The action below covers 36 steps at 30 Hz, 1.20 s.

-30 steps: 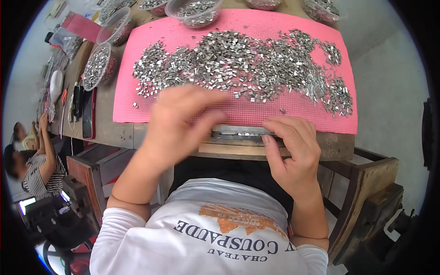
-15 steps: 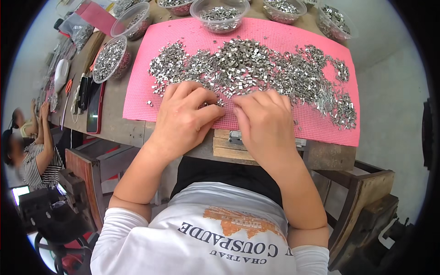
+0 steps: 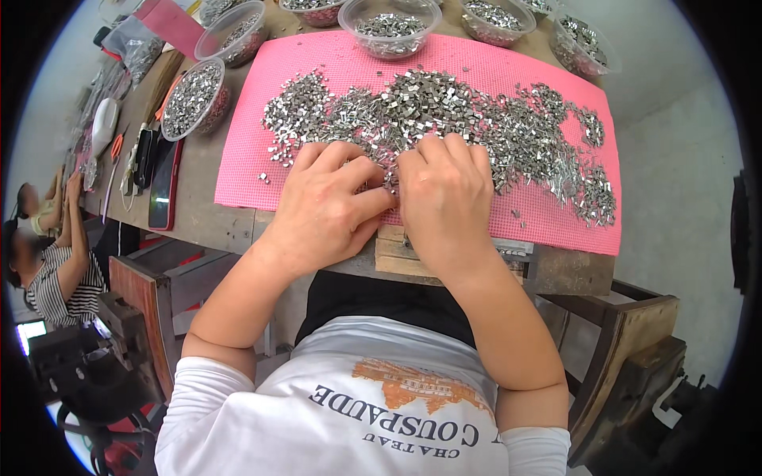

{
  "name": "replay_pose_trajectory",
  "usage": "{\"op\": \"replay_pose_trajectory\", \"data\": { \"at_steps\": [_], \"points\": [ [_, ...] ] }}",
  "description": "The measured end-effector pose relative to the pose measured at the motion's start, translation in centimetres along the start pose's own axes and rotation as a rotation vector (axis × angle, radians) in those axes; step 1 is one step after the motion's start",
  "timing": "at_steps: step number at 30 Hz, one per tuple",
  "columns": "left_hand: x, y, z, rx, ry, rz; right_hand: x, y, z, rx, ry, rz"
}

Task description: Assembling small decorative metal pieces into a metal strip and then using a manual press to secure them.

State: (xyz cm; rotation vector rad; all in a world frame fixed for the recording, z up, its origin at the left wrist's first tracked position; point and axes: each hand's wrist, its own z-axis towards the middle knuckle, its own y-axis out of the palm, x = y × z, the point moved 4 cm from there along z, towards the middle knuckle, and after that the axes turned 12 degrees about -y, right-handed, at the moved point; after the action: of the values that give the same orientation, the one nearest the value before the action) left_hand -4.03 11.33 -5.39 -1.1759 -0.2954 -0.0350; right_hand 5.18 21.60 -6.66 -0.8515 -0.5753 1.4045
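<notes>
Small silvery metal pieces [image 3: 429, 103] lie in a wide, loose heap across a pink textured mat [image 3: 278, 63]. My left hand [image 3: 325, 206] rests at the near edge of the heap, fingers curled and thumb drawn in toward them. Bits of metal show in the gap by its fingertips, but whatever it pinches is hidden. Close beside it, nearly touching, my right hand [image 3: 446, 198] is bent down with its fingers together among the pieces. Its own back covers the fingertips, so anything in them is out of sight.
Clear plastic bowls of metal pieces, one a middle bowl [image 3: 389, 28], line the mat's far side. Another bowl [image 3: 193, 99] stands left, near a phone [image 3: 164, 186] and orange-handled scissors [image 3: 117, 149]. A wooden block [image 3: 393, 252] sits at the table's front edge. People sit far left.
My right hand has shifted slightly left and turned, its fingers now pointing into the heap closer to my left hand. The left hand stays nearly in place. The view has shifted a little.
</notes>
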Motion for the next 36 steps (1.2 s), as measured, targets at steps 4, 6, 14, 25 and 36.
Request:
{"op": "replay_pose_trajectory", "data": {
  "at_steps": [4, 6, 14, 25, 36],
  "points": [
    [-0.2, 0.2, 0.0, -0.016, -0.020, 0.001, 0.0, -0.1, -0.2, -0.011, -0.008, -0.038],
    [-0.1, 0.3, 0.0, 0.007, -0.021, 0.010, -0.1, -0.1, -0.1, -0.011, -0.044, -0.026],
    [0.4, 0.9, -0.4, -0.022, -0.009, 0.067, 0.1, -0.1, -0.1, -0.010, -0.002, -0.019],
    [1.0, 1.4, -1.2, 0.014, -0.004, 0.088, 2.8, -3.8, -2.0, 0.051, 0.095, 0.331],
    [1.7, 1.5, 0.4, 0.095, 0.006, 0.121, 3.7, -8.3, -8.7, -0.029, 0.236, 0.445]
  ]
}}
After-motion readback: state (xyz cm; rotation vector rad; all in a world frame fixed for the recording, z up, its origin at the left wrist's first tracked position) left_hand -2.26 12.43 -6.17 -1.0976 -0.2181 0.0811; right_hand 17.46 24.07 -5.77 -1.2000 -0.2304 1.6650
